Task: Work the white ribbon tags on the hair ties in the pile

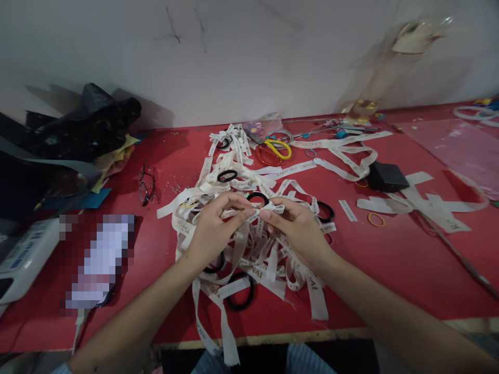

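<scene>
My left hand (220,223) and my right hand (298,223) meet over the middle of the red table. Between their pinched fingertips is a white printed ribbon (277,208), gripped from both sides. A black hair tie (258,197) shows just behind the fingertips; whether the ribbon is tied to it I cannot tell. Beneath both hands spreads a tangled heap of white ribbons (234,254) with dark lettering. Among them lie more black hair ties, one at the front (240,292) and one behind my left hand (227,176). Some ribbon ends hang over the front edge.
Scissors (278,149) with yellow and red handles lie behind the heap. At left are eyeglasses (146,184), a phone on a cable (103,259) and a black plastic bag (89,124). A black block (387,177) sits at right beside ribbon strips and a yellow band (376,219).
</scene>
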Tool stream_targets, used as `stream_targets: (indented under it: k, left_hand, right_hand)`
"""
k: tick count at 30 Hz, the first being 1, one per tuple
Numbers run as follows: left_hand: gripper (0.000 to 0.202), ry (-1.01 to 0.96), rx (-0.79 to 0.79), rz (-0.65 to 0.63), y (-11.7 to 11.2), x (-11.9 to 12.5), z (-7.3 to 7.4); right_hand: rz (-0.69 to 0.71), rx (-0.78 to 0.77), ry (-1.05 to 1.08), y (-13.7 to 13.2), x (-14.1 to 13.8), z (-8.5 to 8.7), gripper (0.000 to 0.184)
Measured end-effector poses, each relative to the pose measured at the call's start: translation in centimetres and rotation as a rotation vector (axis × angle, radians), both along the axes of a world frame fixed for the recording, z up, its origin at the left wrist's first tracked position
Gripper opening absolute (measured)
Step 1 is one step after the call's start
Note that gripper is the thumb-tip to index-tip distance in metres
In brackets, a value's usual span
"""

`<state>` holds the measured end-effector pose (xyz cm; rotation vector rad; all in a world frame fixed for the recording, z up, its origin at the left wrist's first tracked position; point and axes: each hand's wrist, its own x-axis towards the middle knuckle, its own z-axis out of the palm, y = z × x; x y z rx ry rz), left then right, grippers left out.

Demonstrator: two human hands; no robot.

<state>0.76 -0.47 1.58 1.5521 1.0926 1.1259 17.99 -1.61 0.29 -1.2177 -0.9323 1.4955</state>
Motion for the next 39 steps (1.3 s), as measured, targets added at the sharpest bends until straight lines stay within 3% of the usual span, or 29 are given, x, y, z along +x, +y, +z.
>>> stream_targets:
  k: [6,11,16,21,25,34,39]
  left_hand:
    - [0.013,-0.166,-0.145,-0.022,0.0,-0.1,-0.6]
    - [0.006,-0.049,-0.013,-0.034,0.0,-0.3,0.0]
    - [0.012,0.013,0.008,-0.078,-0.1,-0.3,0.3]
    - [0.016,0.097,0.028,-0.109,0.1,-0.2,0.2]
    - [0.012,0.141,0.082,-0.126,0.3,-0.3,0.3]
    - [0.012,0.132,0.09,0.057,-0.9,0.5,0.0]
    - [0.011,0.212,0.156,0.059,-1.0,0.6,-0.1]
  right_hand:
    - [0.001,-0.067,0.225,0.1,-0.1,0.2,0.034]
    - [0.04,-0.038,0.224,0.2,0.1,0.2,0.028]
    - [0.03,-0.035,0.111,0.2,0.2,-0.1,0.032]
    - [0.202,0.139,-0.148,-0.1,0.3,-0.1,0.038]
    - [0.261,0.192,-0.183,-0.2,0.4,-0.2,0.039]
    - [0.254,0.21,-0.23,-0.2,0.1,-0.1,0.039]
    - [0.216,0.129,-0.167,-0.4,0.0,-0.4,0.036]
